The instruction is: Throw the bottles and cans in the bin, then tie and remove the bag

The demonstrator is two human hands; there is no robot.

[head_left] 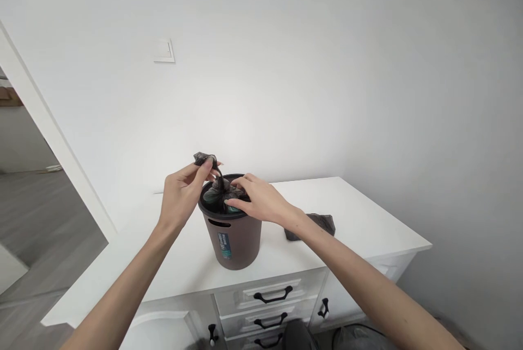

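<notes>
Head view showed me both hands working over a small bin in the middle of the white surface (359,213). On the left side, the left hand (182,194) was raised a little above the rim, and its fingers (204,167) were pinched closed on the twisted end (203,159) of a black bag (218,196). This end went up from the gathered neck of the bag in a thin, tight cord. The bag itself sat inside the brown bin (235,243), filling its mouth, and the bin stood upright near the front edge, above the drawers (272,295).

To the right of it, the right hand (261,200) lay over the top of the bag. Its fingers (237,205) were stretched out and nearly flat, pressing on the bunched plastic and not closed around anything; the thumb I could not see well.

I judged that the step in hand was the closing of the bag's neck, with no knot made yet. The next move, I think, would need the right hand to keep the neck down while the left one leads the end around without letting it untwist.

Further right, a folded dark bag (322,223) lay flat on the surface, just behind the right forearm.
</notes>
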